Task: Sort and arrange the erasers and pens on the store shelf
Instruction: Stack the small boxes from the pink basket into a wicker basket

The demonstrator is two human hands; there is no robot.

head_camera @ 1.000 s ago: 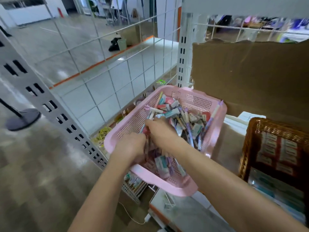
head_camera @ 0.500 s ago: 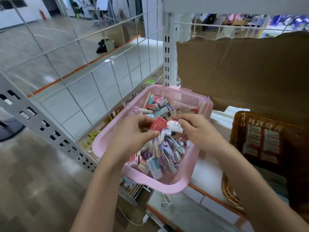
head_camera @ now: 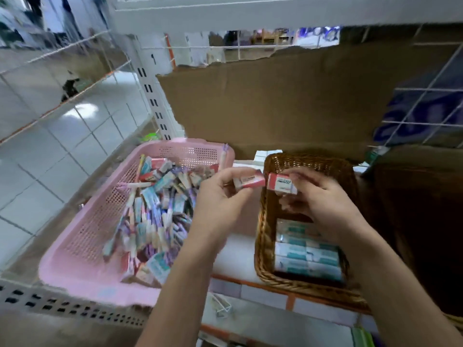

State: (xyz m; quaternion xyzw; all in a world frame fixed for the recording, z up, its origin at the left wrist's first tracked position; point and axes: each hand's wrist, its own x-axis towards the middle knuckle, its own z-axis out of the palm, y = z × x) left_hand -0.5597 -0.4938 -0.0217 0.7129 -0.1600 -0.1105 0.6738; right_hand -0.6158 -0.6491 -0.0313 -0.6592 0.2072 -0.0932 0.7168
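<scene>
A pink plastic basket (head_camera: pixel 82 249) on the shelf holds a jumble of several erasers and pens (head_camera: pixel 160 209). To its right stands a brown wicker basket (head_camera: pixel 263 236) with teal-and-white eraser boxes (head_camera: pixel 307 259) stacked neatly in its near half. My left hand (head_camera: pixel 218 196) pinches a red-and-white eraser (head_camera: pixel 249 181) between the two baskets. My right hand (head_camera: pixel 323 199) grips another red-and-white eraser (head_camera: pixel 281 184) over the wicker basket's far half. The two erasers nearly touch end to end.
A torn sheet of brown cardboard (head_camera: pixel 275 103) lines the back of the shelf. A white perforated upright (head_camera: pixel 152 96) and a wire grid panel (head_camera: pixel 62 101) close off the left side. A shelf board (head_camera: pixel 250 11) runs overhead. A lower shelf (head_camera: pixel 275 319) shows beneath.
Both hands have come out of the pink basket and moved right, each carrying a red-and-white eraser, toward the wicker basket. The view has swung right as well.
</scene>
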